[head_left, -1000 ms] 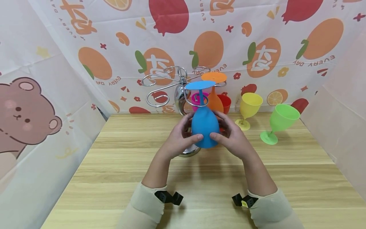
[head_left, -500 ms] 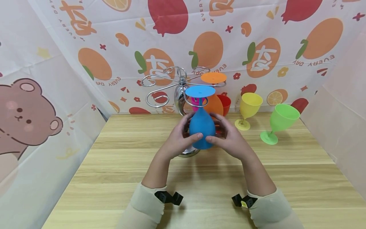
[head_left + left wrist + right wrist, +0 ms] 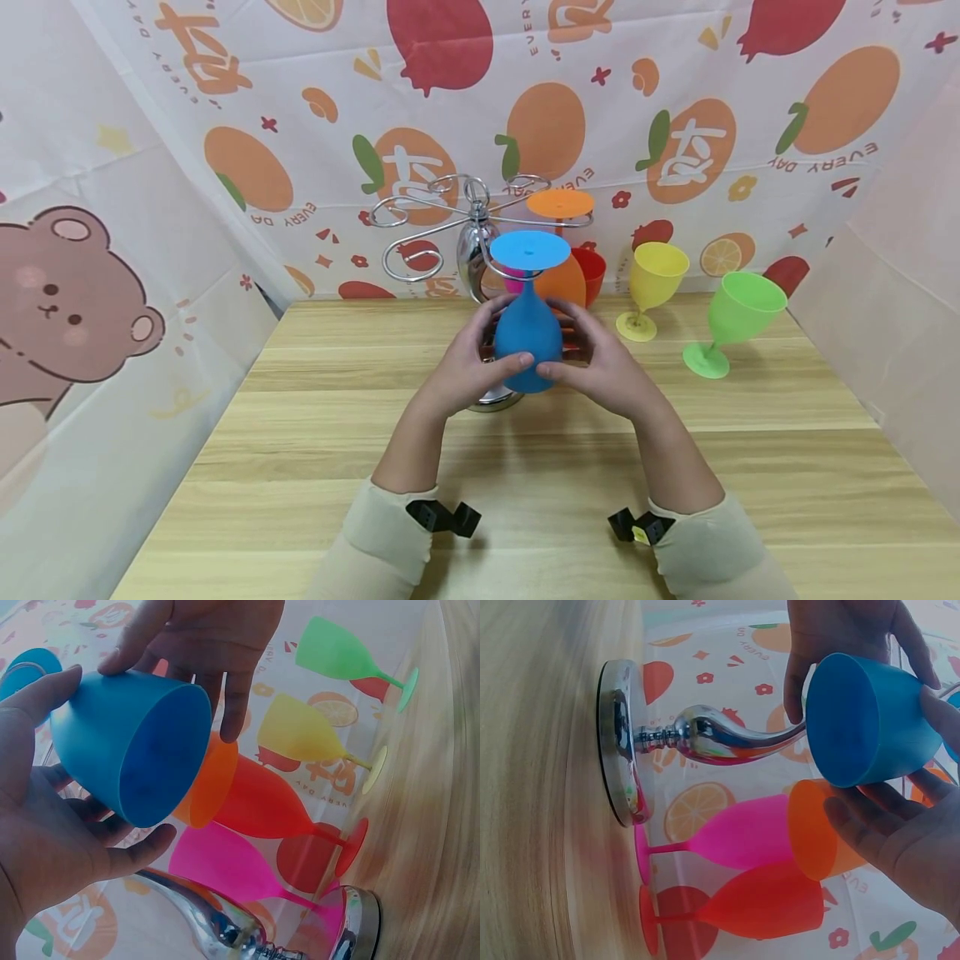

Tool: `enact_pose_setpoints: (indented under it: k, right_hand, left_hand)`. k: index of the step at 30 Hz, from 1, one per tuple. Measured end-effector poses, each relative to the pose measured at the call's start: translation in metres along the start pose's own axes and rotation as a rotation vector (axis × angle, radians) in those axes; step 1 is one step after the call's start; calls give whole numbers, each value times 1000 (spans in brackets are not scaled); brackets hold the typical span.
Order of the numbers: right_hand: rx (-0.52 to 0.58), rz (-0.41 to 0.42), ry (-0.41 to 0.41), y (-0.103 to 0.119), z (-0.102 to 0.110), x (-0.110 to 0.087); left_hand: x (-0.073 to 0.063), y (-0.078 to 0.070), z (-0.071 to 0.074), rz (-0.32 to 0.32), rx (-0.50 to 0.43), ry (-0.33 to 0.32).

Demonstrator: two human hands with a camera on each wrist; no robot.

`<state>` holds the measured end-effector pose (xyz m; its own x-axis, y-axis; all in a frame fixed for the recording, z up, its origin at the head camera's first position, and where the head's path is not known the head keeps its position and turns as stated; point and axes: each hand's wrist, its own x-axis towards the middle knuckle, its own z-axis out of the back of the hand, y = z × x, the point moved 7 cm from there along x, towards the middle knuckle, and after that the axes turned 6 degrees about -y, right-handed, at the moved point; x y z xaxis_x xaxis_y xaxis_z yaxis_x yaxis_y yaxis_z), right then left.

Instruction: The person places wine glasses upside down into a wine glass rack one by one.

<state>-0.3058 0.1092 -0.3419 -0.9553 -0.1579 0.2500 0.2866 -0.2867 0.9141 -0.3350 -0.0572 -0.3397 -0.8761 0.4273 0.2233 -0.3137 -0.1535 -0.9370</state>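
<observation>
Left hand (image 3: 476, 360) and right hand (image 3: 602, 360) are both curled round the upside-down blue goblet (image 3: 528, 333), near right of the metal rack (image 3: 472, 254). Can't tell if it's hooked; orange goblet (image 3: 566, 287) behind's half hidden.

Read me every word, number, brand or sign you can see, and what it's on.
"EVERY DAY": the fruit-print backdrop, repeated.
Large stylised characters there, white or orange: I can't make them out.
Yellow label on the right wrist camera: too small to read.
Blue goblet: none visible.
</observation>
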Motion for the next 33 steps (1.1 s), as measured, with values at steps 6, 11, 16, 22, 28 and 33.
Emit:
enact_pose_setpoints:
  k: [6, 11, 16, 22, 28, 33]
  right_hand:
    - [-4, -10, 10, -1, -1, 1]
    - [10, -12, 10, -1, -2, 1]
    - [8, -10, 11, -3, -5, 1]
    - [40, -8, 21, -4, -8, 2]
    - [39, -12, 4, -4, -8, 2]
    - [37, -20, -12, -4, -7, 2]
  left_hand:
    - [0, 1, 0, 11, 9, -4]
    - [0, 2, 1, 20, 11, -16]
    - [1, 4, 2, 33, 24, -29]
    - [2, 7, 2, 48, 16, -47]
    - [3, 8, 1, 49, -15, -65]
    - [3, 6, 0, 23, -42, -67]
